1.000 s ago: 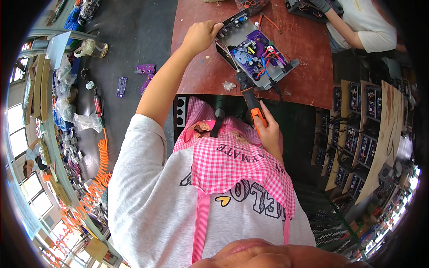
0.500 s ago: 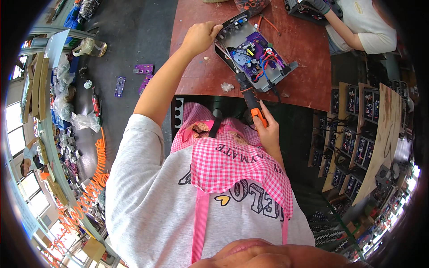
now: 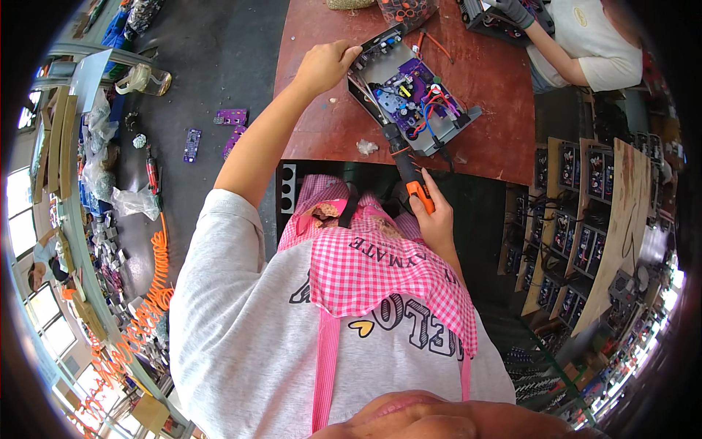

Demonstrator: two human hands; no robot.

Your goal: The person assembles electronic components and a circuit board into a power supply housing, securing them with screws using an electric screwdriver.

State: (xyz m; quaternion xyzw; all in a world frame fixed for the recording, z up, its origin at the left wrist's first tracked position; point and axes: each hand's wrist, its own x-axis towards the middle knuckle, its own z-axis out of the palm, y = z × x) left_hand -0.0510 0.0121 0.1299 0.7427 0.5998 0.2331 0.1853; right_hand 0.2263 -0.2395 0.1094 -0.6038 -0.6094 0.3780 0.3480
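An open metal case [image 3: 391, 64] with purple circuit boards [image 3: 409, 91] and red and blue wires lies slantwise on the red tabletop. My left hand [image 3: 327, 66] is closed on the case's far left corner, thumb and fingers at its edge. In my right hand [image 3: 436, 216] is a black and orange power screwdriver [image 3: 414, 175], held by its orange rear part. Its long shaft [image 3: 376, 106] runs along the case's near left side, pointing away from me. The tip is too small to make out against the case.
Red-topped worktable [image 3: 314, 132] carries a plastic scrap [image 3: 367, 147], loose orange wires [image 3: 435, 45] and a bag of small parts [image 3: 406, 10]. Across it, a co-worker's gloved hand [image 3: 514, 11] touches another case [image 3: 497, 25]. Purple boards [image 3: 192, 145] lie left; a wooden rack [image 3: 614, 212] stands right.
The whole view has shifted slightly, so the table and case appear a little further left. Both hands keep their holds on the case and the screwdriver.
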